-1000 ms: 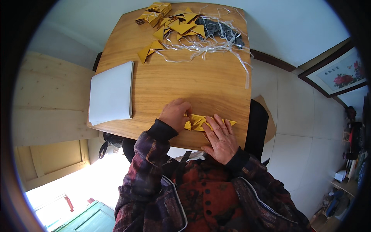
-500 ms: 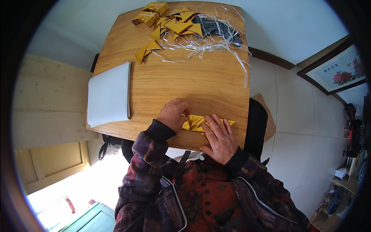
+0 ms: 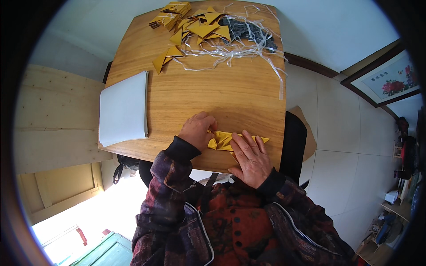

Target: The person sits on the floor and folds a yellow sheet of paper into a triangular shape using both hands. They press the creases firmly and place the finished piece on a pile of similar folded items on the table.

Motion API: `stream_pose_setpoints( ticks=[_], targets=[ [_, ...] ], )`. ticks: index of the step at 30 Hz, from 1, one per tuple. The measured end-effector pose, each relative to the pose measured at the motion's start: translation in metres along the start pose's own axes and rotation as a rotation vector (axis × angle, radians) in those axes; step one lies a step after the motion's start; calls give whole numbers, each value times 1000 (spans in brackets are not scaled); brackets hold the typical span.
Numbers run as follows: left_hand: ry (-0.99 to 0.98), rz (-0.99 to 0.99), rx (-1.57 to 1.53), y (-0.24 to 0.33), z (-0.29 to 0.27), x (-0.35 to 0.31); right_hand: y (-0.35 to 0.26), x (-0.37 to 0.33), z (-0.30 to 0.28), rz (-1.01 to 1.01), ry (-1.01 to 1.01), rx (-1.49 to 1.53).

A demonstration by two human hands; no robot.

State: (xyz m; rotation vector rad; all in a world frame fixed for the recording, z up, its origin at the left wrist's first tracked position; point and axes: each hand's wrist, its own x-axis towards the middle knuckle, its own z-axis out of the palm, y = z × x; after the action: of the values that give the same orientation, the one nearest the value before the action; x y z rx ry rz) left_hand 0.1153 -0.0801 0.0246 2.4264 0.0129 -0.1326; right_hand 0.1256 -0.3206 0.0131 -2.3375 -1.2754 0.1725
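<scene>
A piece of folded gold paper [image 3: 220, 140] lies on the wooden table [image 3: 199, 95] near its front edge. My left hand [image 3: 198, 130] grips the paper's left end with curled fingers. My right hand [image 3: 251, 160] lies flat over its right part, fingers stretched out, pressing it to the wood. A pointed gold tip shows past the right fingers, and a small corner sticks out below them. The middle of the paper is creased and glossy. What lies under the right palm is hidden.
Folded gold paper pieces [image 3: 203, 29] pile up at the table's far side, beside tied gold bundles [image 3: 165, 18]. White plastic strips [image 3: 230, 54] tangle over a dark grey, crumpled heap [image 3: 248, 32]. A stack of white sheets [image 3: 124, 108] lies at the left edge.
Both hands keep nearly the same place on the gold paper. The whole view has shifted very slightly left; nothing has been let go or picked up.
</scene>
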Motion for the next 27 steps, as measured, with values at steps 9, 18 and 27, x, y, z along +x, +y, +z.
stream_pose_setpoints(
  ticks=[9,18,27],
  targets=[
    [-2,12,22,-1,0,2,-2,0,2,10,12,-30],
    [127,89,249,3,4,-6,-2,-1,6,-1,28,-59],
    [441,243,545,11,25,-40,-1,-2,10,-8,41,-69]
  ],
)
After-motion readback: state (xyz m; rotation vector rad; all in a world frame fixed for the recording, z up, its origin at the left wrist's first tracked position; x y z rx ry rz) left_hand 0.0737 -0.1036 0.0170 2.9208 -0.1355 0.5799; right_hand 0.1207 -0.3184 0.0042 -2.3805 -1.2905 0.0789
